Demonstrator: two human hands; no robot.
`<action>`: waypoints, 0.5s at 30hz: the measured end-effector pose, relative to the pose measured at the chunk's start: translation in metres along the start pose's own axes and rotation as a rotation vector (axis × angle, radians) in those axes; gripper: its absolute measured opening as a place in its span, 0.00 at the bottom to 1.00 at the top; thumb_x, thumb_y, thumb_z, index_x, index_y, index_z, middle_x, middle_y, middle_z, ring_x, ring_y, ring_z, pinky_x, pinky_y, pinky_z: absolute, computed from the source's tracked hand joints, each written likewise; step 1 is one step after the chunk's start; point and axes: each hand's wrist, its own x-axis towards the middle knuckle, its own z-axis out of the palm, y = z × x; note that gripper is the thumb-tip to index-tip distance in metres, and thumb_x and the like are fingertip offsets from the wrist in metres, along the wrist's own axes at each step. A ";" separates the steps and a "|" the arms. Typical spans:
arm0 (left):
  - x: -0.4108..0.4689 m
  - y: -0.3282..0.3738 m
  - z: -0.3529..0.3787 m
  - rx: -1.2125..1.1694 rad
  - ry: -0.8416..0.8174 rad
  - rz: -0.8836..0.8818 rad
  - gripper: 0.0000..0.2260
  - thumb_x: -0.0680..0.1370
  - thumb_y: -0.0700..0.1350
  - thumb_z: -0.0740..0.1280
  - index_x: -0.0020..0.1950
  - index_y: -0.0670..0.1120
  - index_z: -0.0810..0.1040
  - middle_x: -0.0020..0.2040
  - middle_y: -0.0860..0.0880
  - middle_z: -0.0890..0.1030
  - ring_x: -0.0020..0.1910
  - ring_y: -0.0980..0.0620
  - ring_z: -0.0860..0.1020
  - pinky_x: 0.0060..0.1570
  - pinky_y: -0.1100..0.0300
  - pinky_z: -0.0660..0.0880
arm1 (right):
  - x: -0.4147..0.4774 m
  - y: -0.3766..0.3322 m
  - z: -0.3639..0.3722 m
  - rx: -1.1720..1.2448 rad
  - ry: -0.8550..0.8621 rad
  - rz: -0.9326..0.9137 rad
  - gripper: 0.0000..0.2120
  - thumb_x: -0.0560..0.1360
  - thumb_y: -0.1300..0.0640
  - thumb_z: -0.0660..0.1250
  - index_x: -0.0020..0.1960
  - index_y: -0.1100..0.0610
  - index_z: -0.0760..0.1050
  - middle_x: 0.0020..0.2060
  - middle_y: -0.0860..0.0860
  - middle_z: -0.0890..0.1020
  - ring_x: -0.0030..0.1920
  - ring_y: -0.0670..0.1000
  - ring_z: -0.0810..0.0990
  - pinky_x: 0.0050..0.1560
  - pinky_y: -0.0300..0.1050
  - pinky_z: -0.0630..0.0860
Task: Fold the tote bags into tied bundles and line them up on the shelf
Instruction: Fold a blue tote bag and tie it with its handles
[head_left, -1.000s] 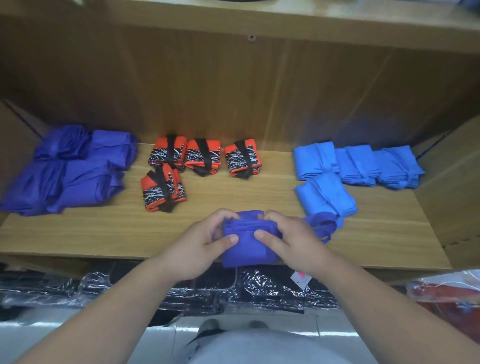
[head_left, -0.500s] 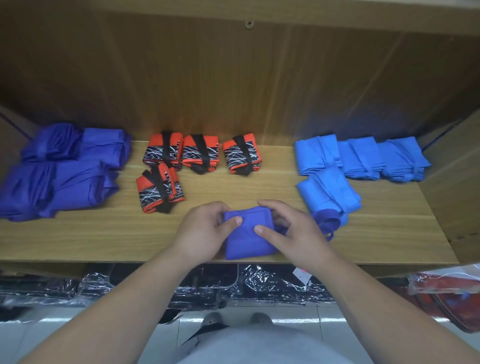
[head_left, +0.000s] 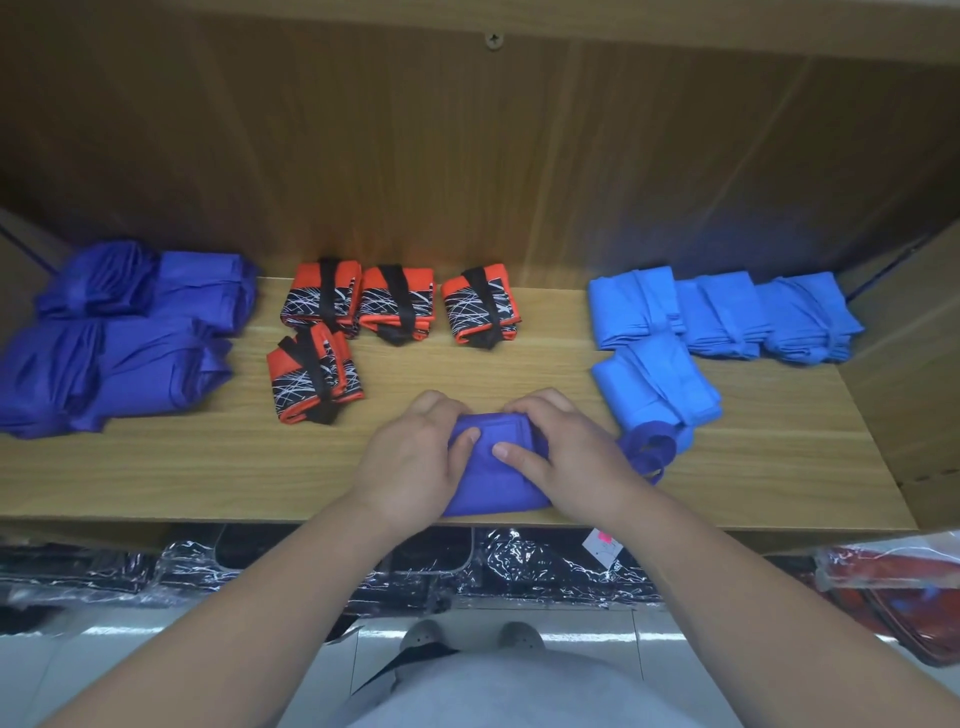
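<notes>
1. Change: the purple bag (head_left: 491, 491) is now a tighter, squarer packet than it was a second ago. It then overhung the front edge of the shelf (head_left: 519, 374); it now lies almost wholly on the board, just inside that edge.
2. Change: the hands have drawn closer together on the packet.
3. Left hand (head_left: 415, 460): grasps the bag's left side, thumb on top, fingers curled over the far edge.
4. Right hand (head_left: 574, 457): grasps the right side in the same way.
5. Strap (head_left: 649, 452): a loose loop trails out to the right and touches the nearest of the blue bundles (head_left: 722, 317).
6. Meaning: the folding appears nearly done. The strap is not yet wrapped round the packet, so the tie is probably the next step.
7. Progress: four orange bundles (head_left: 478, 306) and four blue bundles lie tied. A purple pile (head_left: 130, 364) at the left remains untied, so much work is left.
8. Writing: none can be read. The white lines on the orange bundles are a pattern, not lettering.
9. Labels: a small white tag (head_left: 602, 543) with a pink mark shows below the shelf; any print on it is too small to read.
</notes>
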 end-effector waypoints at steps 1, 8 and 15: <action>0.001 -0.001 0.001 0.010 0.018 0.027 0.19 0.81 0.56 0.55 0.58 0.46 0.79 0.53 0.49 0.79 0.47 0.46 0.80 0.47 0.52 0.76 | 0.000 -0.001 -0.001 -0.001 -0.009 0.007 0.17 0.77 0.43 0.69 0.63 0.47 0.74 0.58 0.40 0.73 0.57 0.48 0.77 0.58 0.50 0.74; 0.001 -0.003 0.015 0.020 0.033 0.060 0.17 0.80 0.55 0.53 0.46 0.46 0.75 0.37 0.52 0.79 0.35 0.47 0.76 0.48 0.46 0.73 | -0.003 -0.001 0.000 0.004 -0.006 -0.025 0.07 0.78 0.49 0.69 0.54 0.49 0.74 0.49 0.41 0.73 0.51 0.49 0.76 0.55 0.53 0.74; -0.012 0.003 0.006 -0.126 0.002 -0.152 0.29 0.71 0.67 0.61 0.63 0.49 0.77 0.54 0.54 0.80 0.54 0.51 0.77 0.60 0.52 0.72 | -0.008 0.006 0.005 0.148 0.078 -0.058 0.09 0.75 0.51 0.73 0.49 0.43 0.74 0.45 0.39 0.74 0.44 0.38 0.73 0.46 0.40 0.70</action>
